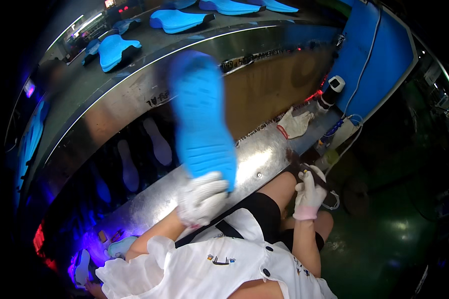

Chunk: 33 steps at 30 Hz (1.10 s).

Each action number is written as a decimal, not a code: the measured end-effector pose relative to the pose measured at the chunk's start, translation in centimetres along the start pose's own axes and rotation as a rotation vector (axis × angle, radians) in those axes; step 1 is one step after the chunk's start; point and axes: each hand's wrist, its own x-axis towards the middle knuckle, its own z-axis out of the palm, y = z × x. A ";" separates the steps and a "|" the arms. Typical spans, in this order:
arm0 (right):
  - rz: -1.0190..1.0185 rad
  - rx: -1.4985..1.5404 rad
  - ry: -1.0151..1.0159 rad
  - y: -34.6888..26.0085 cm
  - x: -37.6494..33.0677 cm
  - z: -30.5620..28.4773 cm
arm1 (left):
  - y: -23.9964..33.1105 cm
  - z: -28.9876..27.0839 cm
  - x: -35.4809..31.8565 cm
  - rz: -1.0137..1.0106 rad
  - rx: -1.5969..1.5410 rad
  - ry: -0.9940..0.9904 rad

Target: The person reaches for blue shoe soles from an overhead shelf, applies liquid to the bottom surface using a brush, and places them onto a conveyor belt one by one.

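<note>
My left hand (203,198), in a white knit glove, grips the near end of a blue shoe sole (202,124). The sole is held up with its grooved face showing, and its far end is blurred, overlapping the conveyor's edge. Over by my right knee, my right hand (310,193), gloved in white with a pink cuff, is closed around a dark, slim-handled tool (317,178). The tool's working end is too dark to make out. Below the sole runs a shiny metal bench (254,162).
A curved conveyor (149,55) carries several blue soles (182,20). Paler soles (158,142) lie in the dark space beneath it. A loose white glove (295,123) rests on the bench, near a white-and-black device (336,84). A blue panel (369,60) with a cable stands at right.
</note>
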 end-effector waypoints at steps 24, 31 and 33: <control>-0.418 -1.134 -0.349 9.7 8.1 6.8 | -8.1 18.7 4.8 -1.206 -2.186 0.348; -0.665 -0.909 -0.483 0.3 3.1 6.1 | -5.2 15.7 3.9 -0.977 -2.214 0.262; -0.760 -0.806 -0.357 0.2 4.1 7.1 | -3.9 15.3 5.3 -1.003 -2.242 0.296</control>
